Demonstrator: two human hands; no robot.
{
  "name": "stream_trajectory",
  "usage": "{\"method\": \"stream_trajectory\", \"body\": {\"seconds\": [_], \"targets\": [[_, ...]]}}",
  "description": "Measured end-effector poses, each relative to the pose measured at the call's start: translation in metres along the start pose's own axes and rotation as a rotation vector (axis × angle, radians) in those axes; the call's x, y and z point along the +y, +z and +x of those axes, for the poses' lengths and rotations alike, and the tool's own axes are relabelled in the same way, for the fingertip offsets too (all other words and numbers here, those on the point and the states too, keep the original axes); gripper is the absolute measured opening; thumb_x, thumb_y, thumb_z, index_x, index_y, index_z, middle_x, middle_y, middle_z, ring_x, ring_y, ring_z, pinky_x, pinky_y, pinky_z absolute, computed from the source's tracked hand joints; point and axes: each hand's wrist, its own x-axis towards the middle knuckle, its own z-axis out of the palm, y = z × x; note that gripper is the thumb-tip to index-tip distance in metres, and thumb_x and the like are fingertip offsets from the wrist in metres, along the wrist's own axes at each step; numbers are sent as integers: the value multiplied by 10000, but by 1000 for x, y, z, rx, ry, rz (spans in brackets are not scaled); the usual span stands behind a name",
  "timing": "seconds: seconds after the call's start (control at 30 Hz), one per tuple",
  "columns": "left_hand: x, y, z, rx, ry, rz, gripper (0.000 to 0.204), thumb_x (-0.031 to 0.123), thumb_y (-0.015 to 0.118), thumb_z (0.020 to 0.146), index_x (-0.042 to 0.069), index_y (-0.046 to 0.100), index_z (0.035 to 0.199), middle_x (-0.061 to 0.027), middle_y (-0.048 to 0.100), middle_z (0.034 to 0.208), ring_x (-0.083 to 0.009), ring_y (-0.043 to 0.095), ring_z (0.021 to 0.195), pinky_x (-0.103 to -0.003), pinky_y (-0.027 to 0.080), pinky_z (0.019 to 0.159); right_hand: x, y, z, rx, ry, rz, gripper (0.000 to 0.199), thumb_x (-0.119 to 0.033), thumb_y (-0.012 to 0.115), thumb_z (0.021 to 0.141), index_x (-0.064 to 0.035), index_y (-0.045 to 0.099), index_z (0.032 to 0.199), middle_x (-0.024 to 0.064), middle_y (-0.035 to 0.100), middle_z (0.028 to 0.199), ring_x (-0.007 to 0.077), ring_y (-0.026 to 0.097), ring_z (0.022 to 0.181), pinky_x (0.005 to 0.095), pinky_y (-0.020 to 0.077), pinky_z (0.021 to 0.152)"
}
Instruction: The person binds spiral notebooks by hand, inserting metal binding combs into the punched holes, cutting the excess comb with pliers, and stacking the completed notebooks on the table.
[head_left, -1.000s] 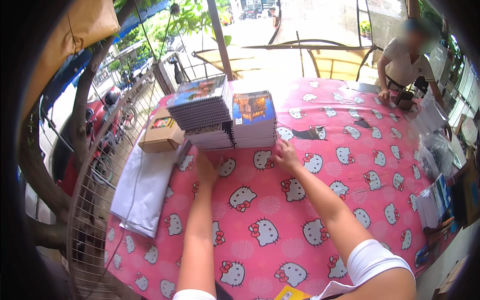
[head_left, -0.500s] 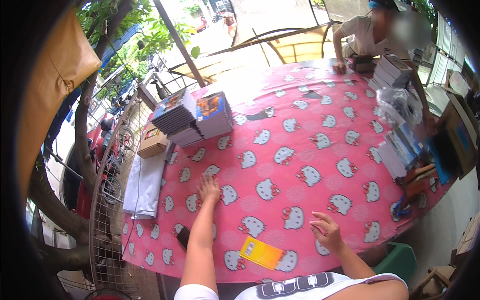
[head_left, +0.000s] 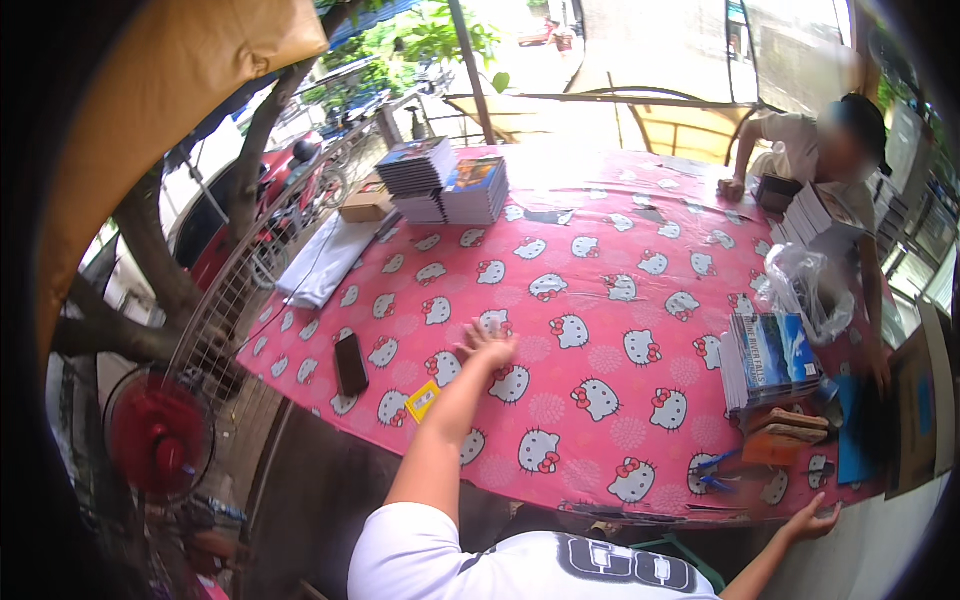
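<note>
My left hand (head_left: 488, 346) lies on the pink, cat-patterned tablecloth (head_left: 610, 355), its fingers spread and holding nothing. Partly covered by my left forearm is a yellow booklet (head_left: 421, 402). A dark phone (head_left: 350, 364) rests flat to the left of it. At the right front edge of the table, my right hand (head_left: 810, 521) is empty with its fingers apart. Nearest to it are an orange and brown item (head_left: 785, 437), whose kind I cannot make out, and a blue-handled tool (head_left: 714, 470). Behind these stands a stack of books (head_left: 772, 360) with blue covers.
Two book stacks (head_left: 470, 190) stand at the far left beside a small cardboard box (head_left: 367, 202) and a folded white sheet (head_left: 325, 262). Across the table, a person (head_left: 835, 150) reaches toward a large open carton (head_left: 920, 400). A clear plastic bag (head_left: 808, 290) lies nearby. A red fan (head_left: 160, 435) stands at left.
My view has turned toward the right. My right hand has moved right, to the table's edge, and my left hand has slid rightward over the cloth, its forearm now partly covering the yellow booklet.
</note>
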Motion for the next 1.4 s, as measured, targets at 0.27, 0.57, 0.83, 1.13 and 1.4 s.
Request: {"method": "stream_trajectory", "body": {"seconds": [0.27,0.57,0.83,1.13,1.4], "targets": [[101,78,-111,57,516,157,764,628,231,908,214,-23,1498,-167,-121,1542,-435,-141,1393,-740,-60,989,107,134,-6,-334,568,-35,885,-703,666,661,20,548,1158,225,583,1119,375,559,1056,448,431,933],[99,97,-115,338,587,47,748,614,270,905,182,127,1499,-210,37,1541,-434,-32,1410,-685,-10,1046,91,115,5,-371,496,-292,911,-815,527,659,-55,567,1161,202,596,1115,364,566,1043,501,395,930],[103,91,-117,361,585,44,732,590,296,908,166,167,1491,-208,87,1536,-441,30,1407,-679,15,1053,109,121,8,-356,498,-431,592,-623,614,713,-149,630,1067,149,603,1100,402,520,1062,546,421,837],[133,92,-113,427,687,17,720,589,352,902,167,238,1473,-210,148,1524,-405,57,1416,-668,44,1062,121,121,19,-94,280,-333,443,-473,644,728,-152,633,1033,153,614,1045,353,554,1032,509,419,868],[108,99,-104,434,559,-12,771,590,427,877,114,257,1458,-196,186,1516,-344,123,1419,-617,64,1090,10,68,-15,-315,505,-237,465,-332,706,747,-170,534,1147,189,485,1255,409,357,1248,527,353,984]]}}
